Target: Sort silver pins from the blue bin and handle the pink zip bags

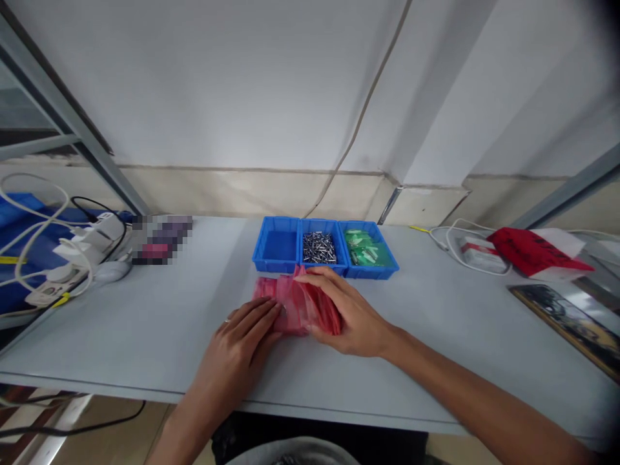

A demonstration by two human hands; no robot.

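Pink translucent plastic bags lie in a stack on the table in front of the blue bins. My right hand is closed round the right part of the stack, thumb on the near side and fingers over the far side, lifting its edges into a fan. My left hand rests on the left part of the stack, its fingers extended and lying flat on the plastic; a ring shows on one finger. Just behind are a vacant blue bin, a bin of small metal pins and a bin of green packets.
On the left are a power strip with white plugs and tangled cables, and a pixelated object. A red-and-white packet, a white cable and a dark flat panel lie on the right. A wall stands behind the table.
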